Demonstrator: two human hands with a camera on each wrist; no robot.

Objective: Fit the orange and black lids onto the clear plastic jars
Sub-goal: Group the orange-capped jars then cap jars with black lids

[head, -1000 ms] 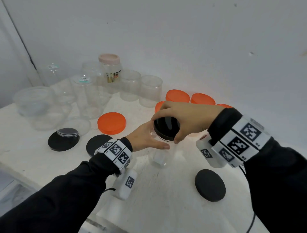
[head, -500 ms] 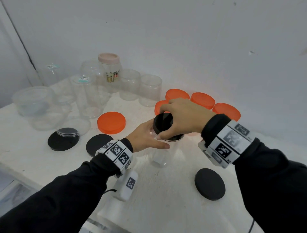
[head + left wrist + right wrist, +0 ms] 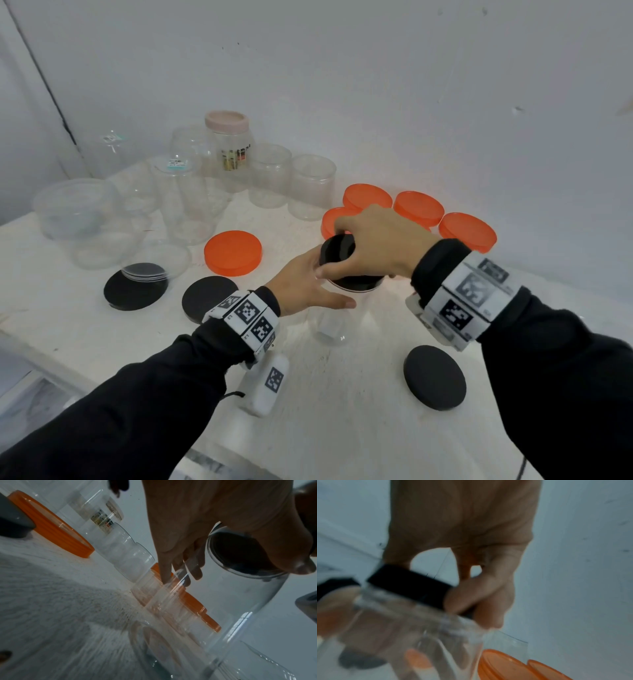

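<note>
A: Starting at the left of the head view, what lies on the white tabletop [image 3: 342,411]?

B: A cluster of empty clear plastic jars [image 3: 186,202] fills the upper left, with one pink-lidded labelled jar [image 3: 231,150] at the back. Below them lie two flat round black lids [image 3: 135,291], one partly under a stack of thin clear discs [image 3: 145,270], and a round orange plastic lid [image 3: 233,253] sits just right of the jars.

A: And the centre?

B: The left hand [image 3: 305,287] wraps the side of the upright clear plastic jar [image 3: 334,325] at mid-frame. Its thumb lies along the near wall and its fingers [image 3: 164,566] curve round the far wall, seen through the plastic in the left wrist view.

A: Where is the lid relative to the other fingers?

B: The round black screw lid [image 3: 342,260] sits on the jar's mouth. The right hand [image 3: 373,243] arches over it from above, fingertips and thumb curled down and pinching its rim on opposite sides. The right wrist view, though blurred, shows the thumb [image 3: 465,599] pressed on the lid's black side wall.

A: Further right?

B: Four more orange lids [image 3: 467,236] cluster behind the right hand near the wall, and a lone black lid [image 3: 434,377] lies at lower right.
</note>
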